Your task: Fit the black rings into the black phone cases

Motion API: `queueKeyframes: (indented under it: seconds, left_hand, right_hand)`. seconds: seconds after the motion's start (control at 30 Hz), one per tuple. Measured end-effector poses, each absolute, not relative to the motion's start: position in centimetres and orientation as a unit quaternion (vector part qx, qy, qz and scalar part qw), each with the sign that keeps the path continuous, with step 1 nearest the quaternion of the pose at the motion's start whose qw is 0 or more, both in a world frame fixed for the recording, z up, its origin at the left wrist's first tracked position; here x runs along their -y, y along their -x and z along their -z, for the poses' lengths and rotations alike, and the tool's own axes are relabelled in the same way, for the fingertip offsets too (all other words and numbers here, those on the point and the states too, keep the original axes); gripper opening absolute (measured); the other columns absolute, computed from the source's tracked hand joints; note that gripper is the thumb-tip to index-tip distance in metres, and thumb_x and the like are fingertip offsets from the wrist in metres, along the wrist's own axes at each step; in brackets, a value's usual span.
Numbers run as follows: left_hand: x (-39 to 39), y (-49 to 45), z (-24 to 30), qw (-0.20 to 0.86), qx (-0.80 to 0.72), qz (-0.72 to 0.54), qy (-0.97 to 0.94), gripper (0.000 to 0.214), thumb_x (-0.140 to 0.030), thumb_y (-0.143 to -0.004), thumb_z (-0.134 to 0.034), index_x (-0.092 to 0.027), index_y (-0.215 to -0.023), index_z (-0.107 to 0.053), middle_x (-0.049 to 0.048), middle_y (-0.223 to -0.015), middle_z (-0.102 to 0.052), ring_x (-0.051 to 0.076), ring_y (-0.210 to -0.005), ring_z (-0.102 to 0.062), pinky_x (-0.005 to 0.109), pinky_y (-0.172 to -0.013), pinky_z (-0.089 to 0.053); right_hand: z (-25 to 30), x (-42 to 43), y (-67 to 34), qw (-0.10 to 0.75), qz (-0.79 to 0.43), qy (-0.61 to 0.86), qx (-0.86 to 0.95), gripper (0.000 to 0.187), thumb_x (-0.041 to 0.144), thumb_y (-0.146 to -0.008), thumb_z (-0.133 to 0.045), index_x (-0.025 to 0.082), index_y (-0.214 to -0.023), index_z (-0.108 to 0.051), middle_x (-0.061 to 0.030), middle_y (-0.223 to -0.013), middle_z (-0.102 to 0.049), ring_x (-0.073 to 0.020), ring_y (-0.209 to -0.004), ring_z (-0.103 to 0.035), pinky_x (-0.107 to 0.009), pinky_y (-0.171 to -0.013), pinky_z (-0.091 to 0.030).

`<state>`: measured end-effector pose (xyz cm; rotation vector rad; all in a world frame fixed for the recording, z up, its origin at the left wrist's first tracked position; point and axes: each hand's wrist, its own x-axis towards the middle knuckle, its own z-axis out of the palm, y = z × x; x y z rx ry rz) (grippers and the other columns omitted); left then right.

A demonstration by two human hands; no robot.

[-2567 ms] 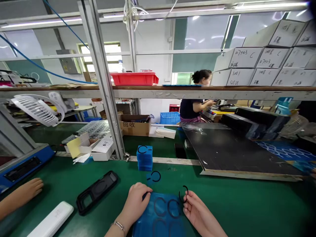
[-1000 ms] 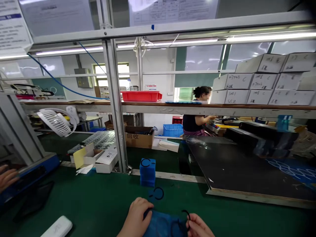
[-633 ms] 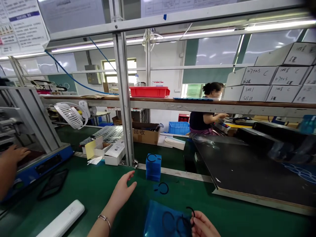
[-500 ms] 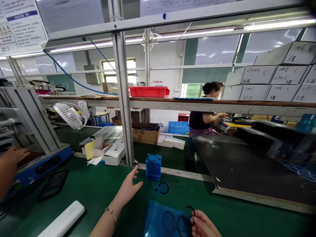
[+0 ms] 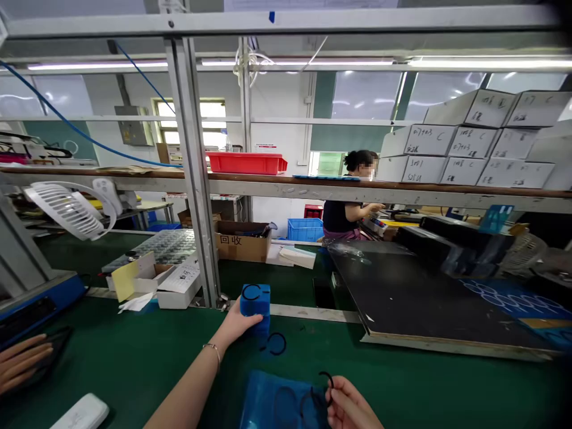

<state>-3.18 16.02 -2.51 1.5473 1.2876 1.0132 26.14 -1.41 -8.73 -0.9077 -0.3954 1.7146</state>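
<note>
Through the head camera I see the left hand point(image 5: 236, 325) wrapped around a blue stack point(image 5: 255, 305), thumb across its front, on the green table point(image 5: 411, 393). The right hand point(image 5: 351, 405) pinches a thin black ring point(image 5: 330, 378) between thumb and fingers at the right edge of a blue sheet point(image 5: 257, 396) bearing more rings. Another ring point(image 5: 285, 343) lies between stack and sheet. At far left, a co-worker's hand point(image 5: 20, 364) spreads beside a black case point(image 5: 61, 342).

The sheet point(image 5: 261, 405) is lying on the bench point(image 5: 147, 351) before you, the stack point(image 5: 255, 306) is standing behind it, and the board point(image 5: 420, 292) is lying to your right.
</note>
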Motion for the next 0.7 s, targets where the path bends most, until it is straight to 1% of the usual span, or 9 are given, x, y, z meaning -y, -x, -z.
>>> queueKeyframes:
  seconds: [0.13, 0.27, 0.37, 0.43, 0.57, 0.7]
  left_hand:
    - [-15.0, 5.3, 2.7, 0.411, -0.552, -0.421, -0.590, 0.080, -0.042, -0.070, -0.083, -0.018, -0.138, -0.049, 0.0165, -0.126, -0.067, 0.034, -0.114, -0.066, 0.046, -0.100, -0.054]
    - [-14.8, 5.8, 2.2, 0.398, -0.576, -0.431, -0.570, 0.075, -0.040, -0.073, -0.081, -0.020, -0.138, -0.048, 0.0148, -0.124, -0.069, 0.032, -0.112, -0.068, 0.044, -0.096, -0.056]
    - [-15.2, 4.8, 2.0, 0.395, -0.581, -0.426, -0.569, 0.071, -0.044, -0.077, -0.077, -0.019, -0.137, -0.048, 0.0160, -0.125, -0.069, 0.032, -0.110, -0.069, 0.044, -0.093, -0.058]
    - [-15.7, 3.7, 1.9, 0.394, -0.582, -0.418, -0.576, 0.072, -0.047, -0.076, -0.077, -0.018, -0.136, -0.049, 0.0168, -0.125, -0.069, 0.034, -0.111, -0.069, 0.045, -0.093, -0.058]
    - [-17.1, 1.5, 1.8, 0.392, -0.576, -0.395, -0.599, 0.075, -0.047, -0.071, -0.080, -0.018, -0.134, -0.050, 0.0157, -0.122, -0.071, 0.034, -0.112, -0.068, 0.045, -0.097, -0.056]
    - [-17.5, -0.7, 1.8, 0.396, -0.568, -0.373, -0.617, 0.078, -0.048, -0.070, -0.080, -0.017, -0.134, -0.050, 0.0164, -0.119, -0.072, 0.034, -0.107, -0.070, 0.046, -0.095, -0.056]
  right_hand:
    - [8.5, 1.5, -26.1, 0.544, -0.730, 0.377, 0.170, 0.041, 0.037, -0.059, -0.094, 0.021, -0.082, -0.064, 0.0017, -0.072, -0.067, -0.0098, -0.061, -0.061, -0.023, -0.062, -0.048]
    - [7.8, 1.7, -25.5, 0.547, -0.730, 0.369, 0.176, 0.040, 0.037, -0.061, -0.094, 0.020, -0.081, -0.063, 0.0024, -0.072, -0.066, -0.0085, -0.060, -0.058, -0.021, -0.060, -0.046]
    - [6.9, 2.0, -24.9, 0.561, -0.723, 0.359, 0.182, 0.037, 0.037, -0.065, -0.092, 0.020, -0.081, -0.064, 0.0011, -0.074, -0.067, -0.0085, -0.061, -0.057, -0.021, -0.060, -0.045]
    - [6.2, 2.3, -24.6, 0.573, -0.715, 0.355, 0.187, 0.035, 0.036, -0.066, -0.091, 0.019, -0.080, -0.064, 0.0002, -0.075, -0.067, -0.0091, -0.061, -0.057, -0.022, -0.061, -0.044]
    - [5.0, 2.6, -24.4, 0.592, -0.699, 0.354, 0.189, 0.037, 0.037, -0.063, -0.092, 0.018, -0.078, -0.063, -0.0002, -0.073, -0.067, -0.0098, -0.061, -0.056, -0.023, -0.060, -0.042]
    - [4.6, 2.8, -24.3, 0.597, -0.695, 0.353, 0.189, 0.040, 0.037, -0.058, -0.093, 0.019, -0.076, -0.063, 0.0014, -0.071, -0.066, -0.0094, -0.059, -0.054, -0.024, -0.059, -0.042]
